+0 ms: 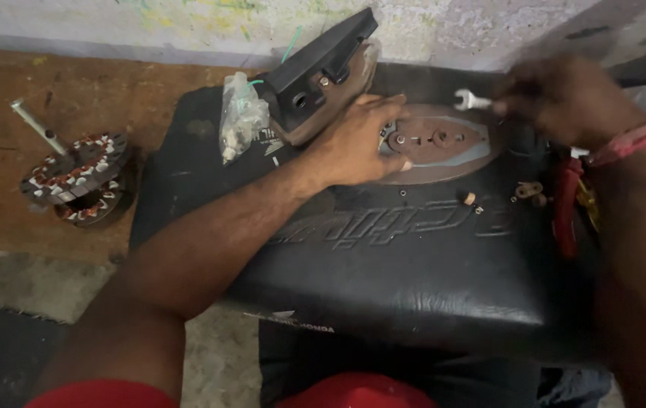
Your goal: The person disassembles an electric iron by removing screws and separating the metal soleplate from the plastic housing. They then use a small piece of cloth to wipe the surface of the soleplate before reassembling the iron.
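Observation:
An opened clothes-iron base plate [444, 143], brown with a grey rim and small fittings on top, lies on a black padded seat [383, 264]. My left hand [357, 140] rests on the plate's left end, fingers spread and pressing it down. My right hand [565, 98], blurred, holds a small silver open-end spanner [472, 99] just above the plate's far right edge. The iron's black top cover [323, 68] lies tilted behind my left hand.
A clear plastic bag of small parts [241, 121] sits left of the cover. A fan stator with copper windings and a shaft [77, 177] stands on the brown floor at left. Red-handled pliers [567, 204] and small loose fittings [528, 190] lie on the seat's right side.

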